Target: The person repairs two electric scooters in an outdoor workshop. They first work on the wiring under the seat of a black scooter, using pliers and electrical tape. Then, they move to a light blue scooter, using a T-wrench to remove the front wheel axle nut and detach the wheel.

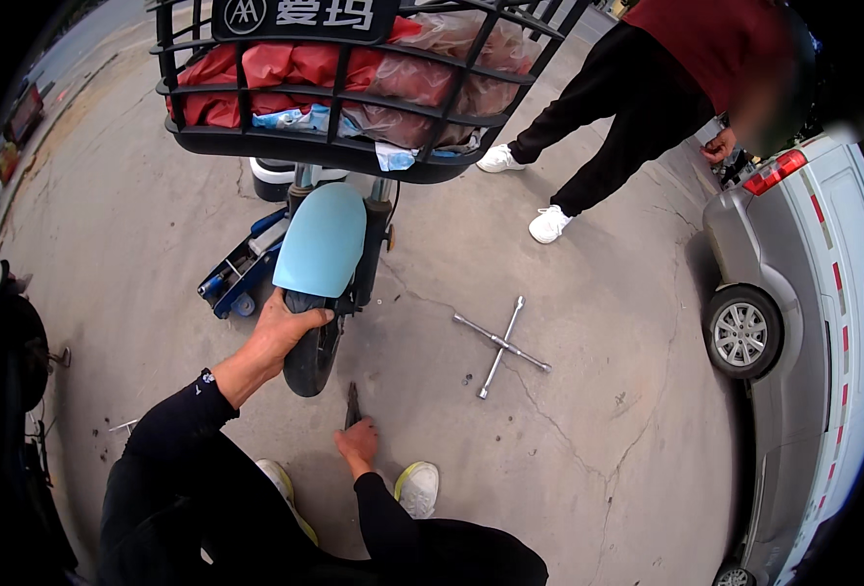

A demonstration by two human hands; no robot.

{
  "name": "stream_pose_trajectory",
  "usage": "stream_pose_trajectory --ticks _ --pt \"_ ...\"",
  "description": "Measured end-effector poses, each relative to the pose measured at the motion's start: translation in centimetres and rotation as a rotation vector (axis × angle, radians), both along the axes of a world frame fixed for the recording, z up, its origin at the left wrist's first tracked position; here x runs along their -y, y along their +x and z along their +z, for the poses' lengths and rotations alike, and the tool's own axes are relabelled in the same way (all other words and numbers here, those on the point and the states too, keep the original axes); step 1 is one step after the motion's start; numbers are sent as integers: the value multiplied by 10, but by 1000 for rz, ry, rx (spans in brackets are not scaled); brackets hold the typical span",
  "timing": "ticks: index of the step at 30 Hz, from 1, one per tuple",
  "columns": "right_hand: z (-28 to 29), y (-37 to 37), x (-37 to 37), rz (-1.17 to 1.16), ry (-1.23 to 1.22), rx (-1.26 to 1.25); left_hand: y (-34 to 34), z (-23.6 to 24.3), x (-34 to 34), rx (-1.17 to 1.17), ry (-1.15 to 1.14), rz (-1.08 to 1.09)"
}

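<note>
My left hand (281, 335) is wrapped round the black front tyre (307, 369) of a scooter, just below its light-blue mudguard (323, 239). The thumb lies across the tread and the fingers go out of sight down the side. Low to the right of the wheel, my right hand (359, 441) is closed on a dark, slim tool that looks like pliers (353, 398). Its narrow end points away from me, apart from the tyre. Most of its handle is hidden in my palm.
A black basket (325, 154) with red cloth and plastic bags overhangs the wheel. Left of it stands a blue floor jack (240, 262). A cross-shaped wheel wrench (501, 342) lies on the concrete. Another person (637, 83) stands beyond; a silver van (793, 234) is parked at right.
</note>
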State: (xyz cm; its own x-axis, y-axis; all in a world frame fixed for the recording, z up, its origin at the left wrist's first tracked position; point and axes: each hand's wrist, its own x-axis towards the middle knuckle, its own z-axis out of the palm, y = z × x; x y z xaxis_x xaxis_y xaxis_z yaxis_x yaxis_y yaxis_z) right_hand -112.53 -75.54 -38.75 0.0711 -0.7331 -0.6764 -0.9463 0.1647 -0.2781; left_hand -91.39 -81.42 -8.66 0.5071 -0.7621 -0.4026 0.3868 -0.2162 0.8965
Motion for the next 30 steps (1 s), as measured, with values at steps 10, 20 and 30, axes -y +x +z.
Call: stream_pose_trajectory --ticks 10,20,30 --pt "60 57 92 -641 -215 1121 7 3 -3 47 64 -29" --pt "70 87 120 -305 -587 1025 6 -6 3 39 65 -53" --pt "51 85 117 -179 -684 970 9 -11 4 147 120 -104"
